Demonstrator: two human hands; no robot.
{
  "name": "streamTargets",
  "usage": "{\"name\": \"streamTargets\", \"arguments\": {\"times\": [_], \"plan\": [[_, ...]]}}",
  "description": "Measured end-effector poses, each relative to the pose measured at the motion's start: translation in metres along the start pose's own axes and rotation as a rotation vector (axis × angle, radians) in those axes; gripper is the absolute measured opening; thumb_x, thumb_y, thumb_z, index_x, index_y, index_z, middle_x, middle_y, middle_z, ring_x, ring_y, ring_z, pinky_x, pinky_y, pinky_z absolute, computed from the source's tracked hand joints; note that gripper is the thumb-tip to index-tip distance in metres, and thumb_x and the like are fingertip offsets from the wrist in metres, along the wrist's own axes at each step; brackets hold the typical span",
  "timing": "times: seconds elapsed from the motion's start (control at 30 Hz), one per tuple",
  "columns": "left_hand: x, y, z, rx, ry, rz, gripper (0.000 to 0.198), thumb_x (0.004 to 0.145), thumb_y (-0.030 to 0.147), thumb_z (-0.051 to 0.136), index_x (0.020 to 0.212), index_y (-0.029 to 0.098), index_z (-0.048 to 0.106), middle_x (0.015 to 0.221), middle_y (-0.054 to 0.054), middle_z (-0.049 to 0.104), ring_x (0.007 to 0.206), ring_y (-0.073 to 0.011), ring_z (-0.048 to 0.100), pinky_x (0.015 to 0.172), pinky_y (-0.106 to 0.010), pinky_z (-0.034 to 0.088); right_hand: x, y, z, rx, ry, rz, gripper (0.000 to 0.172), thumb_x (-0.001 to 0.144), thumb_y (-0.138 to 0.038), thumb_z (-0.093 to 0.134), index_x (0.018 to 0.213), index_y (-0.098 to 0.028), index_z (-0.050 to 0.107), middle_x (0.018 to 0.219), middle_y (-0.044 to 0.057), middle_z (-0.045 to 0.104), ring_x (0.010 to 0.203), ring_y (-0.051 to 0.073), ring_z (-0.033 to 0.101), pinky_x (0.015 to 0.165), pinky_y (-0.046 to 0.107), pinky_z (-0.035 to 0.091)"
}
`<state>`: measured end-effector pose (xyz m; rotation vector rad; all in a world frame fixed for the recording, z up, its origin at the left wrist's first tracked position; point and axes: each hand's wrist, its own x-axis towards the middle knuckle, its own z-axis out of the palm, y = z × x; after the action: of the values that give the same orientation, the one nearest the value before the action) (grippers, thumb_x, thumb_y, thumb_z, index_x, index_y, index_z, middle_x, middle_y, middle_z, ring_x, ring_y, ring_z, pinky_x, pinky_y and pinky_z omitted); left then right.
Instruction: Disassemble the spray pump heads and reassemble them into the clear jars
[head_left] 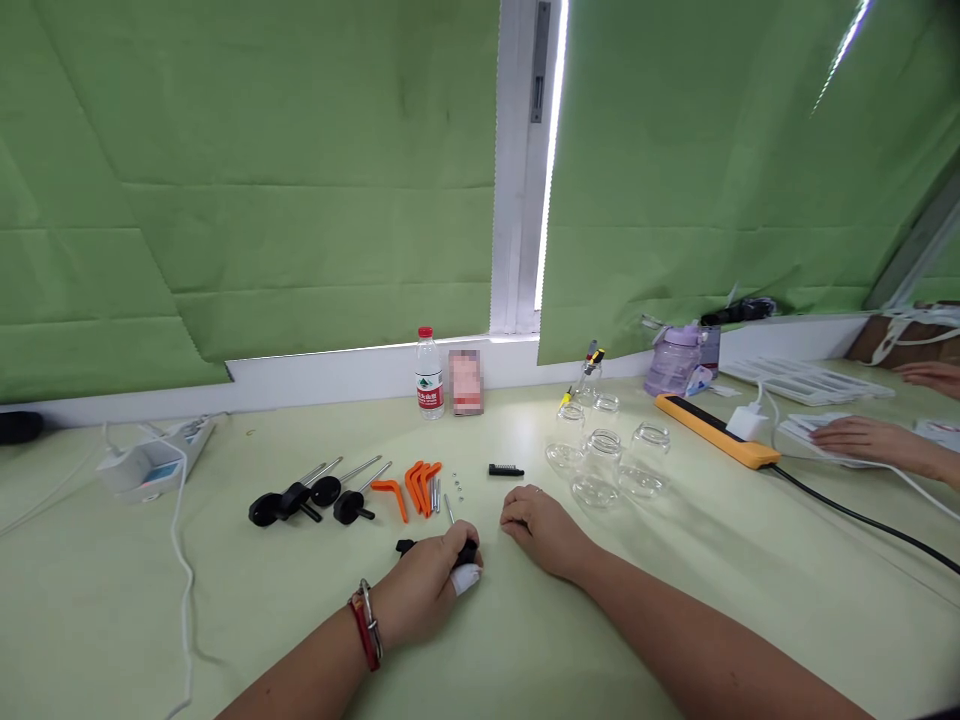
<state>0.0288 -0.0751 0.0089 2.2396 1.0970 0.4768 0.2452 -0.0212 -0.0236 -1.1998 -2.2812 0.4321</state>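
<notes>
My left hand (439, 575) is wrapped round a black plastic part (466, 553) with a thin metal rod (449, 508) pointing up from it; one finger wears a white wrap. My right hand (547, 530) rests on the table with its fingers curled together, and anything under them is hidden. Between and beyond the hands lies a black piece with a spring (506, 470). Left of it are tiny metal pieces (457, 487), short metal pins (435, 494), orange bent handles (420, 487) and several black round parts with metal rods (326, 490).
Glass jars (602, 460) stand right of my right hand, one holding yellow-and-black tools (595, 360). A water bottle (430, 375) stands by the wall. An orange power strip (716, 430) and another person's hand (855, 438) are at right; a white power strip (161, 460) lies left.
</notes>
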Motion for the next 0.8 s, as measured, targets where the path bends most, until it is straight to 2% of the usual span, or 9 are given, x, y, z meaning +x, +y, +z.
{"name": "streamTargets", "arguments": {"times": [0.13,0.3,0.47,0.8], "plan": [[0.001,0.001,0.0,-0.003,0.001,0.001,0.009,0.087,0.024,0.04,0.096,0.023,0.043,0.092,-0.002,0.064,0.077,-0.0159,0.057,0.067,-0.026,0.042,-0.001,-0.007,-0.001,0.026,0.061,-0.051,0.019,0.082,-0.014,0.052,0.073,-0.019,0.068,0.086,0.004,0.064,0.085,0.018,0.054,0.081,0.033,0.042],[0.002,0.0,0.001,-0.012,0.004,0.014,0.009,0.087,0.025,0.04,0.095,0.023,0.041,0.092,-0.002,0.063,0.077,-0.0159,0.056,0.068,-0.026,0.042,-0.008,-0.03,-0.005,0.242,0.219,-0.111,0.018,0.088,-0.025,0.05,0.085,-0.022,0.068,0.089,0.005,0.064,0.088,0.018,0.055,0.081,0.032,0.044],[0.002,-0.001,0.003,0.018,0.012,0.015,0.008,0.088,0.027,0.039,0.093,0.022,0.042,0.083,-0.002,0.06,0.07,-0.0153,0.053,0.064,-0.025,0.04,-0.014,-0.05,-0.005,0.355,0.172,-0.188,0.018,0.088,-0.025,0.051,0.087,-0.025,0.069,0.085,0.004,0.064,0.087,0.016,0.056,0.08,0.029,0.046],[0.002,-0.006,0.005,0.038,0.013,0.024,0.008,0.089,0.028,0.038,0.092,0.021,0.041,0.081,-0.001,0.057,0.067,-0.0147,0.05,0.062,-0.024,0.038,-0.014,-0.049,-0.003,0.366,0.144,-0.195,0.019,0.088,-0.025,0.052,0.089,-0.027,0.071,0.086,0.003,0.064,0.087,0.016,0.055,0.08,0.03,0.046]]}}
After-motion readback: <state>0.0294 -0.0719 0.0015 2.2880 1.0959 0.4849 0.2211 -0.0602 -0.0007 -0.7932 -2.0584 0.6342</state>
